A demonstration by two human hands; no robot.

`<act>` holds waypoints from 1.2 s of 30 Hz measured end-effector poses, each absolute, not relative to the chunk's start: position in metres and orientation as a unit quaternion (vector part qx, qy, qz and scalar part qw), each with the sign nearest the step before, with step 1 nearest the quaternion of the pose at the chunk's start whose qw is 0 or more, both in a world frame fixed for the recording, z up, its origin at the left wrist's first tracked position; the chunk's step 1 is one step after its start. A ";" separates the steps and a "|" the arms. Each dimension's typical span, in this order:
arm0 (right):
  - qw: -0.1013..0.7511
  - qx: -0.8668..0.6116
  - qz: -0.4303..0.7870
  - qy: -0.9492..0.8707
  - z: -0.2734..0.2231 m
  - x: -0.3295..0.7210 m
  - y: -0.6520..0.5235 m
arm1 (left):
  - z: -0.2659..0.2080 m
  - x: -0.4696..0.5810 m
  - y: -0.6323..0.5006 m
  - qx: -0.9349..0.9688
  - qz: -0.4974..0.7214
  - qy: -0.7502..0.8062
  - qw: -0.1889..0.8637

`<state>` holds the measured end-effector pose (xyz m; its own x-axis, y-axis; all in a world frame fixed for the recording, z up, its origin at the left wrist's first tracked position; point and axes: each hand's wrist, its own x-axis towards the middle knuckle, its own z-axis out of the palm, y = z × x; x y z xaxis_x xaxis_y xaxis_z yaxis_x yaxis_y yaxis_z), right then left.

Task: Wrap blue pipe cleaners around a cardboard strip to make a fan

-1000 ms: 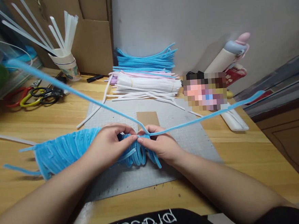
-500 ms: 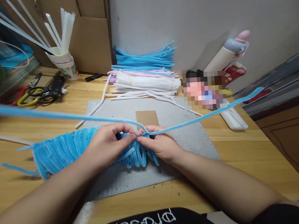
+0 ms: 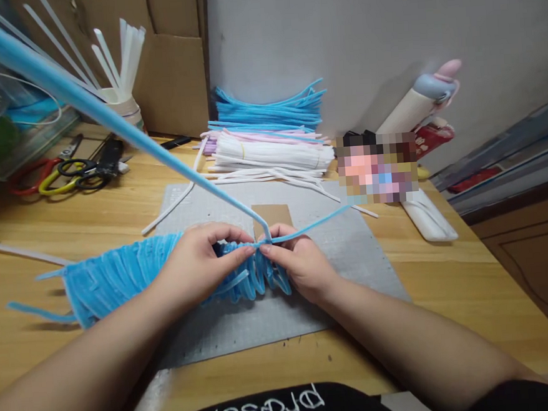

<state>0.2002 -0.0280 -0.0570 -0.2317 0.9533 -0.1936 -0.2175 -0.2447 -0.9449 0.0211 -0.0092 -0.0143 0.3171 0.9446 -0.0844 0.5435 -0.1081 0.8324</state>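
A long coil of looped blue pipe cleaners lies crosswise in front of me, with loose ends poking out at its left. My left hand rests over its middle, thumb and forefinger pinched on the top edge of the loops. Close beside it, my right hand pinches the coil's right end, where a loose blue pipe cleaner meets the loops. One end of that strand rises toward the upper left, near the camera; the other stretches right above my right hand. My fingers hide the exact crossing point.
Under the work lies a grey cutting mat with a brown cardboard piece. Behind are bundles of blue pipe cleaners and white pipe cleaners. Scissors and a cup of white sticks stand left; a bottle leans right.
The strand's left part has swung up to a steep slant, and its right part sits lower and looks shorter. Both hands keep their pinch in nearly the same place.
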 end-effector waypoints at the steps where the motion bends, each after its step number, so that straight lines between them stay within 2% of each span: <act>1: 0.439 -0.430 0.668 -0.420 -0.058 0.201 -0.028 | -0.014 0.021 -0.010 0.701 0.243 0.530 0.410; 9: 0.411 -0.391 0.753 -0.334 -0.054 0.201 -0.027 | -0.016 0.021 -0.011 0.675 0.243 0.531 0.452; 14: 0.396 -0.360 0.776 -0.333 -0.057 0.201 -0.027 | -0.016 0.020 -0.009 0.683 0.255 0.524 0.440; 19: 0.407 -0.381 0.747 -0.363 -0.059 0.201 -0.027 | -0.016 0.020 -0.009 0.699 0.250 0.520 0.423; 30: 0.389 -0.409 0.737 -0.371 -0.055 0.203 -0.025 | -0.019 0.020 -0.009 0.652 0.238 0.544 0.472; 36: 0.419 -0.422 0.703 -0.390 -0.052 0.198 -0.026 | -0.019 0.020 -0.009 0.665 0.238 0.529 0.471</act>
